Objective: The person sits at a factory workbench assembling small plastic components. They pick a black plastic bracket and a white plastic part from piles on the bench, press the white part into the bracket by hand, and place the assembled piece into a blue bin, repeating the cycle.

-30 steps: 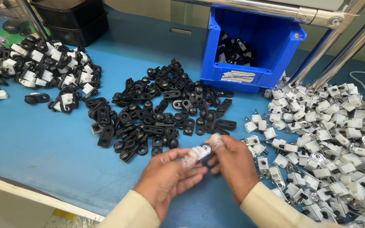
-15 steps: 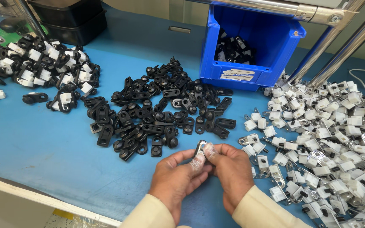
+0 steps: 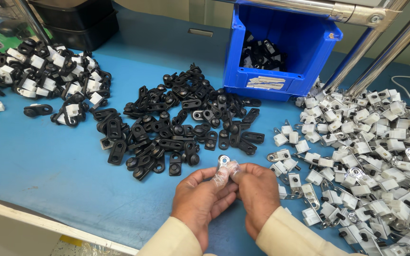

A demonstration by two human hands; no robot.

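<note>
A small metal bracket part (image 3: 224, 161) with a round eyelet sits pinched between the fingertips of both hands, low in the middle of the blue table (image 3: 39, 161). The left hand (image 3: 202, 196) and right hand (image 3: 257, 192) are closed on it together, thumbs touching, with clear finger covers on the tips. Just beyond lies a heap of black plastic clips (image 3: 176, 123). To the right spreads a pile of white-and-metal parts (image 3: 371, 156). A blue bin (image 3: 281, 47) stands behind, and assembled black-and-white pieces (image 3: 39, 76) lie far left.
</note>
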